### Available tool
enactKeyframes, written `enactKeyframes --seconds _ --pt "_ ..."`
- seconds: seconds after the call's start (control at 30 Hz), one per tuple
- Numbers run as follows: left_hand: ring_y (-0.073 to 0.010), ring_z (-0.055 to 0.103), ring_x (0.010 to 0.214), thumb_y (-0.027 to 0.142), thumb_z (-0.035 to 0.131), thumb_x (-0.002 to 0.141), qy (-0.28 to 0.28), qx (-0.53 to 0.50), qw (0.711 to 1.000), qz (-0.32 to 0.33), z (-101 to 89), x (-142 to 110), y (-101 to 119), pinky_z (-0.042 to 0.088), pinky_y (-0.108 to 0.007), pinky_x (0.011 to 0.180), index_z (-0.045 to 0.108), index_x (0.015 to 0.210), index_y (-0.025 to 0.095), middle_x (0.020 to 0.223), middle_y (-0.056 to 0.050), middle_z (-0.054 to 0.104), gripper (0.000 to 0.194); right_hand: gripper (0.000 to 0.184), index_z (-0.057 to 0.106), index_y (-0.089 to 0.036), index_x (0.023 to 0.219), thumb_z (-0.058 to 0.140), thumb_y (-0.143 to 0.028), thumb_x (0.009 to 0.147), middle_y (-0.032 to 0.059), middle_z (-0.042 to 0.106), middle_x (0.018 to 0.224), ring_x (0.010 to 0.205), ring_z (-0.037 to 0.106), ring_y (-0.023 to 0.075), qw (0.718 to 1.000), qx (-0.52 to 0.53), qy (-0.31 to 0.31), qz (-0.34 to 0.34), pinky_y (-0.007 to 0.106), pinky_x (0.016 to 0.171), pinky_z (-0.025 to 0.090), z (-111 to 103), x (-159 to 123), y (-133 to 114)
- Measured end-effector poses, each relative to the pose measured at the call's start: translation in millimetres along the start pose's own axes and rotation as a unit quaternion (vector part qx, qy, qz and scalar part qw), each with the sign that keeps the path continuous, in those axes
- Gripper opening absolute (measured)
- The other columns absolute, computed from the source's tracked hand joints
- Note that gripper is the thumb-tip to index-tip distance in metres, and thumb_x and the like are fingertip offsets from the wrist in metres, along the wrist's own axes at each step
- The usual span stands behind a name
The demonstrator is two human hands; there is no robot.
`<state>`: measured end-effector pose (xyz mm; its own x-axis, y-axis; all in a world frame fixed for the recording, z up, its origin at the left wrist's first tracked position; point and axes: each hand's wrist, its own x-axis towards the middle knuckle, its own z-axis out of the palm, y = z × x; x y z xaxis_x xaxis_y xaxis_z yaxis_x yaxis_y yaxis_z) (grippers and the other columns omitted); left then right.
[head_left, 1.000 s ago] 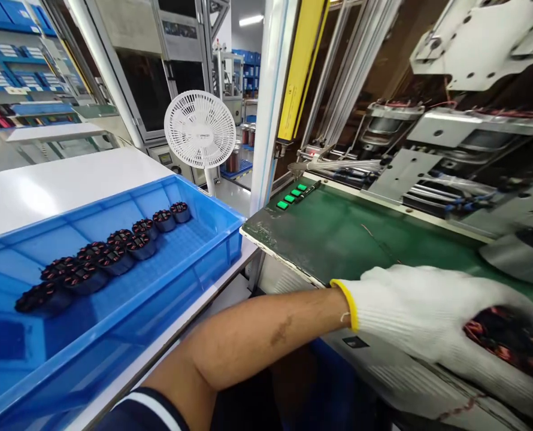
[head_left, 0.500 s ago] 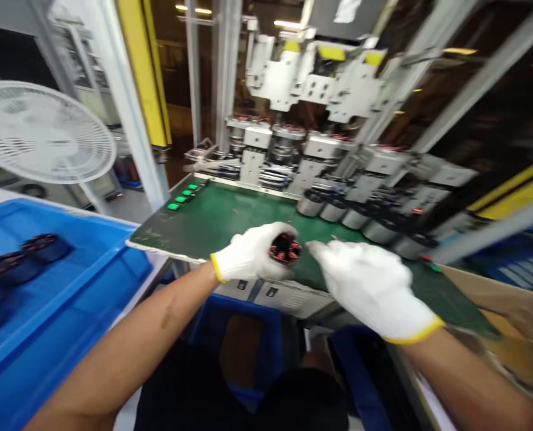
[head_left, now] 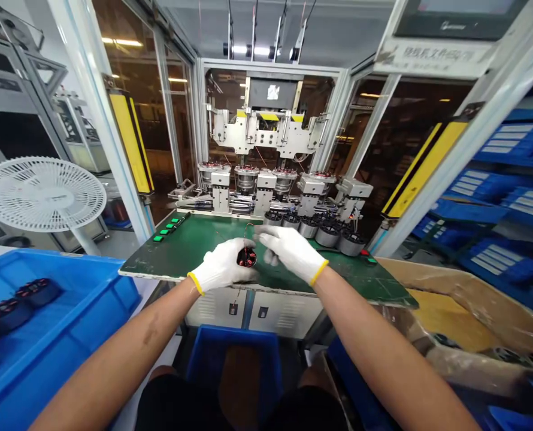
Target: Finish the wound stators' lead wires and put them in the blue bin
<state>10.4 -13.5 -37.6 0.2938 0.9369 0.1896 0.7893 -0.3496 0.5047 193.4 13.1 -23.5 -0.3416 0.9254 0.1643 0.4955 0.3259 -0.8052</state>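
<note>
My left hand (head_left: 220,266), in a white knit glove with a yellow cuff, grips a dark wound stator coil (head_left: 247,257) with red windings above the middle of the green work panel (head_left: 203,248). A thin wire (head_left: 248,230) rises from the coil in a loop. My right hand (head_left: 291,251), gloved the same way, is right beside the coil, its fingertips blurred. I cannot tell whether those fingers hold the wire. Several similar coils (head_left: 39,291) lie in a blue plastic tray (head_left: 69,258) at lower left.
Several metal cylinders (head_left: 327,235) stand at the panel's far edge, before a machine with coil stations (head_left: 246,179). Yellow light-curtain bars (head_left: 129,143) flank the opening. A white fan (head_left: 42,194) stands left, a cardboard box (head_left: 473,305) right, and a blue bin (head_left: 233,350) below.
My view has swung from the right of the machine to face it squarely. My right hand has come into view beside the coil, which stays in my left hand.
</note>
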Motion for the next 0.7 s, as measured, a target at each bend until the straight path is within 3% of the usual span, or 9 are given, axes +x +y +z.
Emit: enactKeyframes --seconds 0.1,0.17,0.23,0.3,0.4,0.57,0.7 --pt "-0.0239 0.065 0.084 0.048 0.067 0.062 -0.019 0.030 0.998 -0.043 3.4 1.1 8.6 0.048 -0.032 0.069 0.064 0.098 0.024 0.095 -0.003 0.068 0.042 0.044 0.052 -0.012 0.124 0.051 -0.027 0.083 0.0016 0.063 0.066 0.047 0.052 0.0117 0.981 0.192 -0.022 0.005 0.020 0.043 0.041 20.0 7.9 -21.0" --pt "-0.0265 0.064 0.085 0.047 0.066 0.063 -0.020 0.056 0.996 -0.064 5.4 2.5 9.6 0.049 -0.034 0.070 0.065 0.090 0.023 0.094 -0.005 0.068 0.037 0.037 0.059 -0.014 0.114 0.050 -0.021 0.079 0.0008 0.063 0.070 0.049 0.051 0.0103 0.978 0.202 -0.035 -0.040 0.019 0.044 0.041 28.9 -2.4 -32.5" --pt "-0.0292 0.062 0.096 0.045 0.066 0.063 -0.010 0.066 0.996 -0.063 6.3 3.8 7.0 0.049 -0.036 0.074 0.065 0.098 0.024 0.105 -0.007 0.067 0.041 0.028 0.066 -0.016 0.100 0.048 -0.019 0.078 -0.0019 0.058 0.065 0.048 0.048 0.0091 0.981 0.169 -0.059 -0.079 0.018 0.043 0.038 29.5 -19.9 -35.4" --pt "-0.0275 0.060 0.102 0.041 0.066 0.063 -0.008 0.038 0.999 -0.025 6.8 4.9 2.1 0.048 -0.034 0.079 0.062 0.110 0.027 0.113 -0.006 0.064 0.049 0.023 0.068 -0.016 0.088 0.047 -0.021 0.079 -0.0037 0.051 0.057 0.045 0.041 0.0079 0.982 0.154 -0.062 -0.086 0.017 0.041 0.034 25.1 -35.0 -28.5" --pt "-0.0217 0.062 0.092 0.037 0.065 0.064 -0.010 -0.039 0.999 0.031 8.8 6.0 -6.3 0.048 -0.030 0.077 0.059 0.113 0.026 0.104 -0.002 0.067 0.051 0.020 0.066 -0.013 0.083 0.051 -0.025 0.078 -0.0057 0.040 0.051 0.043 0.032 0.0069 0.976 0.212 -0.017 -0.041 0.017 0.038 0.025 21.2 -38.6 -8.5" --pt "-0.0214 0.062 0.088 0.040 0.069 0.063 0.002 -0.075 0.996 0.044 15.1 7.8 -15.6 0.047 -0.031 0.078 0.059 0.113 0.026 0.102 0.001 0.065 0.054 0.021 0.061 -0.013 0.083 0.055 -0.030 0.072 -0.0090 0.029 0.048 0.040 0.022 0.0066 0.933 0.359 0.009 0.027 0.018 0.035 0.014 29.6 -7.7 11.6" --pt "-0.0231 0.062 0.087 0.041 0.071 0.062 0.022 -0.071 0.996 0.043 17.1 10.6 -17.3 0.048 -0.032 0.076 0.059 0.116 0.027 0.103 -0.002 0.066 0.057 0.021 0.061 -0.015 0.083 0.056 -0.031 0.072 -0.0078 0.030 0.052 0.042 0.021 0.0062 0.926 0.376 0.019 0.036 0.019 0.037 0.014 33.1 6.3 13.4"
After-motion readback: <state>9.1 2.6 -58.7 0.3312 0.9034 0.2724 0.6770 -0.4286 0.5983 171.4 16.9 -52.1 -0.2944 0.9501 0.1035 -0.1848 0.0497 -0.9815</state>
